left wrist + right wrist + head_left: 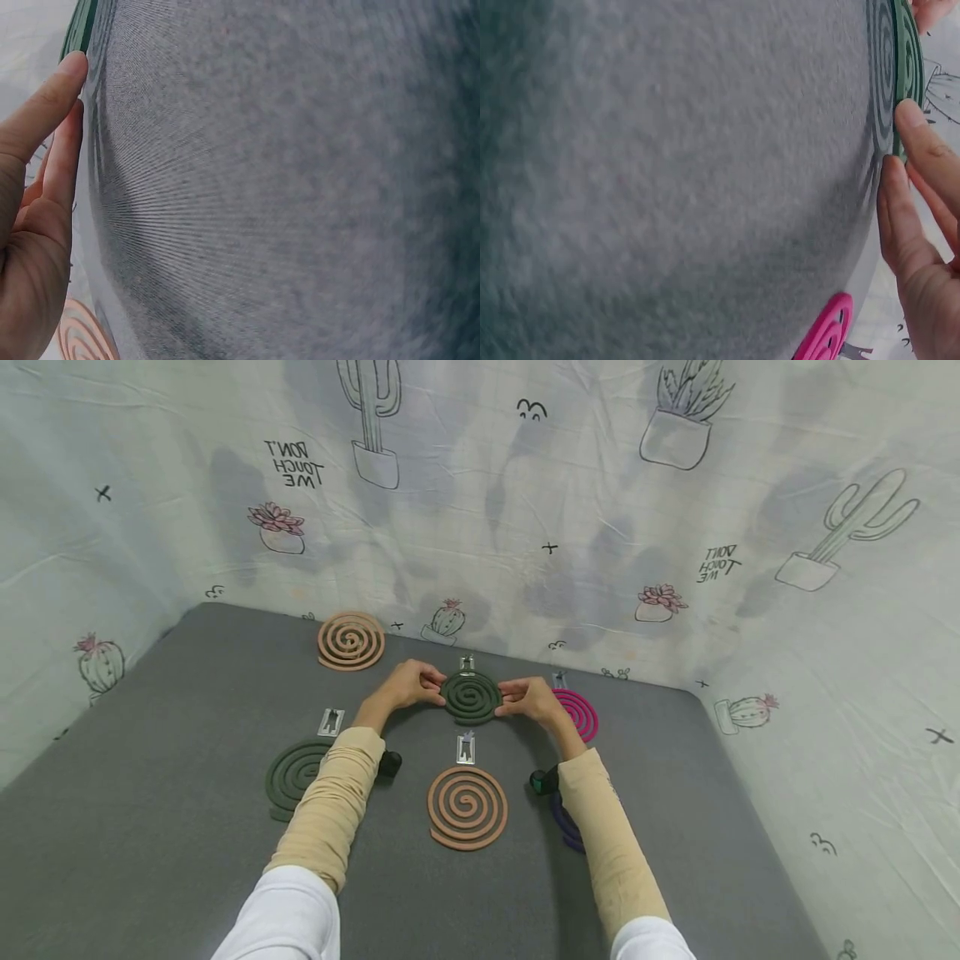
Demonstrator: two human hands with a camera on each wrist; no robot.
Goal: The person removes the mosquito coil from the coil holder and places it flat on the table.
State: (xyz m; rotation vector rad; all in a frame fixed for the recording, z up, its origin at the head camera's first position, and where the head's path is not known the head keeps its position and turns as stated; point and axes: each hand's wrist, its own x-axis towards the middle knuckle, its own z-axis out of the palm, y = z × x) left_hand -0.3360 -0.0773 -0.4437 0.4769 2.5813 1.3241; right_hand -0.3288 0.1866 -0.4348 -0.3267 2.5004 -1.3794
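Note:
A dark green mosquito coil [471, 697] lies level between both hands near the back of the grey table. My left hand [408, 685] pinches its left edge with thumb and fingertips. On the opposite edge, my right hand [531, 700] grips it the same way, thumb over the rim and fingers lower down, as the right wrist view shows. There, a spiral shadow shows on the cloth beside the green coil [909, 67], close over the surface. A small metal coil stand [467, 662] stands just behind it. Another metal stand [466, 749] lies in front.
A tan coil [467, 807] lies near the front and another tan coil [351, 642] at the back left. My left forearm partly covers a second green coil [288, 777] beside a metal stand [331, 722]. A pink coil [581, 714] and a dark blue coil [567, 827] sit right.

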